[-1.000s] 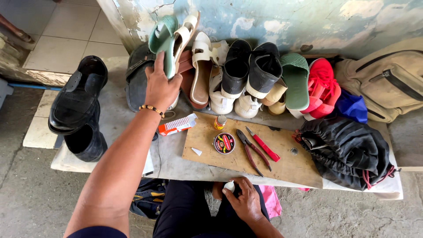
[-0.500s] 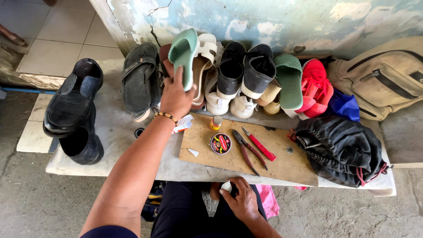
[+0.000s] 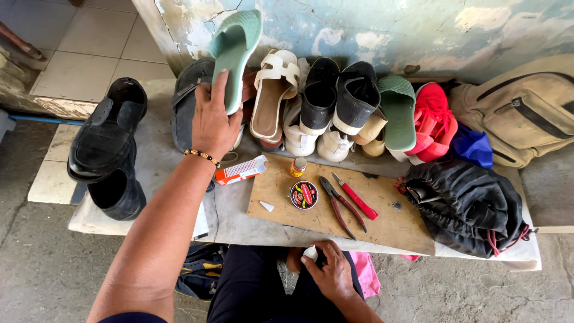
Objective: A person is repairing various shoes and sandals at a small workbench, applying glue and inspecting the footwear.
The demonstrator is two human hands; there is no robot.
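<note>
My left hand [image 3: 212,122], with a beaded bracelet on the wrist, grips a green slipper [image 3: 235,54] and holds it up above the row of shoes. Just right of it leans a white strappy sandal [image 3: 272,90]. My right hand [image 3: 329,272] rests low by my lap, closed around a small white object [image 3: 310,253]. On the wooden board [image 3: 394,221] in front of me lie a round polish tin [image 3: 304,195], pliers [image 3: 341,206], a red-handled cutter [image 3: 357,196] and a small glue bottle [image 3: 298,167].
Black leather shoes [image 3: 107,143] sit at the bench's left end. Sneakers [image 3: 335,101], another green slipper [image 3: 397,113] and red shoes [image 3: 433,119] line the wall. A black bag [image 3: 466,206] and a tan backpack [image 3: 526,116] fill the right. An orange-and-white box [image 3: 239,171] lies near the board.
My left hand has moved with the green slipper, which stands higher in view than before. The right hand stays by my lap.
</note>
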